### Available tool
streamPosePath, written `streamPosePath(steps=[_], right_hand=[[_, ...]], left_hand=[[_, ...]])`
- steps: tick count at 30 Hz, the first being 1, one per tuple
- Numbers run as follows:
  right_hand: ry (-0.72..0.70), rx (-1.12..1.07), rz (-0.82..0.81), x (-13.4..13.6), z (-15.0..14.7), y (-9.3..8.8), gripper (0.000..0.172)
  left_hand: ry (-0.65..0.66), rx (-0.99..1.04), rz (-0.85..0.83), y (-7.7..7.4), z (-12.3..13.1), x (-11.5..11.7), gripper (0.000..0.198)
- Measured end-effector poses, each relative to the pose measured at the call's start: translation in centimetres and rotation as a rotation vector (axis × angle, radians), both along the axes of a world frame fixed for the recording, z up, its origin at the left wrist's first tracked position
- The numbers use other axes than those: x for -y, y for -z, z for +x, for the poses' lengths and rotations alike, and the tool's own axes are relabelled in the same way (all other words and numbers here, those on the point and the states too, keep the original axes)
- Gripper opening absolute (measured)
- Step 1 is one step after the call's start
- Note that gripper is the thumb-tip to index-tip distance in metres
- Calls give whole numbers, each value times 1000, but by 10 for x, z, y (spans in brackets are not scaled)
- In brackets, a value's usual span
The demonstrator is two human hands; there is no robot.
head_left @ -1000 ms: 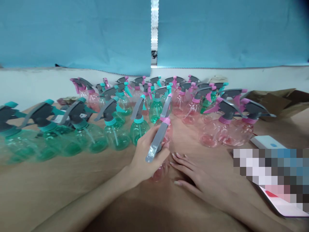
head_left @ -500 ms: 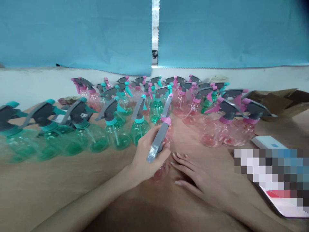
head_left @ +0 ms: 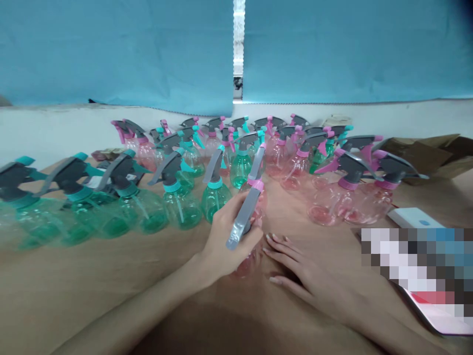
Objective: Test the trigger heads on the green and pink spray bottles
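Observation:
My left hand [head_left: 231, 234] is wrapped round a pink spray bottle [head_left: 246, 268] with a grey and pink trigger head, standing upright near the middle of the table [head_left: 155, 281]. The fingers cover most of its upper body. My right hand [head_left: 299, 268] lies palm down on the table just right of that bottle, fingers stretched out and holding nothing. Directly behind the held bottle stands another pink spray bottle [head_left: 259, 170]. A green spray bottle [head_left: 214, 199] with a turquoise collar is close to the left hand's knuckles.
A row of green spray bottles [head_left: 150, 212] runs left. More pink bottles [head_left: 328, 202] stand right, with mixed colours behind. At the right edge are a white box [head_left: 410, 217], a partly pixelated flat device [head_left: 438, 315] and brown cardboard [head_left: 428, 153]. Blue cloth [head_left: 118, 54] hangs behind.
The whole view has shifted slightly, with things appearing a little farther right. My left hand keeps its grip on the pink spray bottle, and my right hand stays flat.

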State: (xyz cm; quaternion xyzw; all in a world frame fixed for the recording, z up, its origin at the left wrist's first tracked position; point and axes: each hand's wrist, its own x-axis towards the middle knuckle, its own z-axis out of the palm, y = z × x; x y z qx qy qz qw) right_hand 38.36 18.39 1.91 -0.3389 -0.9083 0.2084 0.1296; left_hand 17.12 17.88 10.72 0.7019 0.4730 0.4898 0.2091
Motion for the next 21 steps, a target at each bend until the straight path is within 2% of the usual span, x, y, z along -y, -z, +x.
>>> streamPosePath(steps=[4, 14, 21], right_hand=[[-1, -17, -3, 1, -1, -1, 52], [-18, 25, 19, 0, -1, -3, 54], [-4, -41, 22, 1, 0, 1, 52]], left_hand=[[23, 15, 42, -1, 0, -2, 18], [20, -41, 29, -6, 0, 2, 18], [144, -48, 10, -13, -3, 3, 14]])
